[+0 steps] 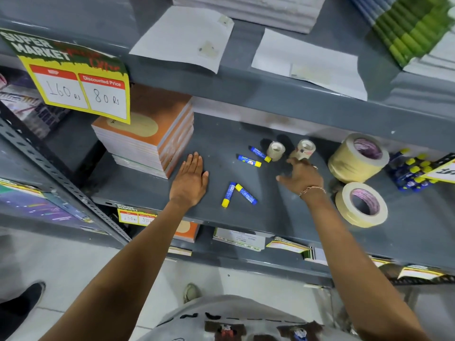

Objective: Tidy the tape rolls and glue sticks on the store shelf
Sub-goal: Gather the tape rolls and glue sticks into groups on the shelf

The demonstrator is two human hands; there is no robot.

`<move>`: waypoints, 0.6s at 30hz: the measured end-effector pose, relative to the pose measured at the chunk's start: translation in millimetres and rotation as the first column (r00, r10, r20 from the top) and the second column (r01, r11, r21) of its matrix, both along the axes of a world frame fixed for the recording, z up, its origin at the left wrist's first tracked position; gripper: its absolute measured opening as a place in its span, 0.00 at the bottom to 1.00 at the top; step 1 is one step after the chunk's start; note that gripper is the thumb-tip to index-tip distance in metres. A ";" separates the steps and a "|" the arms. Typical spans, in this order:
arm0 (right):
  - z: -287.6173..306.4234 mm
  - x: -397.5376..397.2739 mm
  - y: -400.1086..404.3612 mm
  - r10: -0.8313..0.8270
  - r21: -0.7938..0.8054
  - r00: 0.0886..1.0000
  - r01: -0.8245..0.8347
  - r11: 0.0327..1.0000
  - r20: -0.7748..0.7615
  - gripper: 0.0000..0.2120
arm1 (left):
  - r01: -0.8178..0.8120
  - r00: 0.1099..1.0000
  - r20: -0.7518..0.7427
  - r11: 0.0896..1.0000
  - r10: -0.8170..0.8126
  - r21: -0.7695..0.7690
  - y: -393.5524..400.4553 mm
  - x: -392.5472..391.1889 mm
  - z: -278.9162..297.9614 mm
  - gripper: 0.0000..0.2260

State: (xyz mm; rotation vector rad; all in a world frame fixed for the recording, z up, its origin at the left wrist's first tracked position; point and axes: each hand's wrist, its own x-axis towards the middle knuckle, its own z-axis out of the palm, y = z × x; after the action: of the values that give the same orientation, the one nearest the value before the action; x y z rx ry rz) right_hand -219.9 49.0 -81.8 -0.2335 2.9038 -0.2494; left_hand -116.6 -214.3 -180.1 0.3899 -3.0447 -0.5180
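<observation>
Left hand (189, 179) flat, released, on shelf (221, 134), likely bracing. Right hand (301, 175), fingers (293, 155) spread, reaches a small roll (306, 148). 4 glue sticks (246, 193) lie scattered.

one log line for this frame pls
left grip: flat on shelf | right grip: open, fingertips at small tape roll | glue sticks: four loose | phase: reach

Saw a shelf (221, 134) of grey painted metal, smooth, with a soft shine and little white marks. Saw the same painted metal on the post with holes (49, 168). Found glue sticks (249, 160) of shiny blue plastic with yellow plastic caps. Saw small tape rolls (276, 150) of pale, glossy plastic. Saw masking tape rolls (357, 158) of matt cream paper, a bit rough. Noticed notebooks (152, 134) with matt orange paper covers, and a glossy paper price sign (73, 80).
</observation>
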 end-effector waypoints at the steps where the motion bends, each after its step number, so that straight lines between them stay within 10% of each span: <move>1: 0.8 10.7 -9.9 0.045 -0.050 0.998 -0.047 0.998 -0.033 0.24 | 0.001 1.000 0.002 1.000 -0.001 -0.010 0.2 -0.2 -0.4 0.26; 6: -13.6 63.1 -56.1 0.195 -0.138 0.970 -0.215 0.967 -0.144 0.09 | 0.007 1.000 0.014 0.999 -0.006 -0.037 0.0 -1.2 -0.9 0.26; 18: -51.4 74.8 -88.7 0.065 -0.094 0.997 -0.061 0.994 0.047 0.15 | -0.001 1.000 -0.015 1.000 0.000 -0.007 -1.1 -2.0 -4.0 0.26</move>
State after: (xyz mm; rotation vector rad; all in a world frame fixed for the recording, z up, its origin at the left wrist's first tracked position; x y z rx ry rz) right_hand -145.2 -39.7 -133.2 -0.3288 2.8335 -0.3735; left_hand -118.6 -215.4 -184.1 0.3845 -3.0307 -0.5084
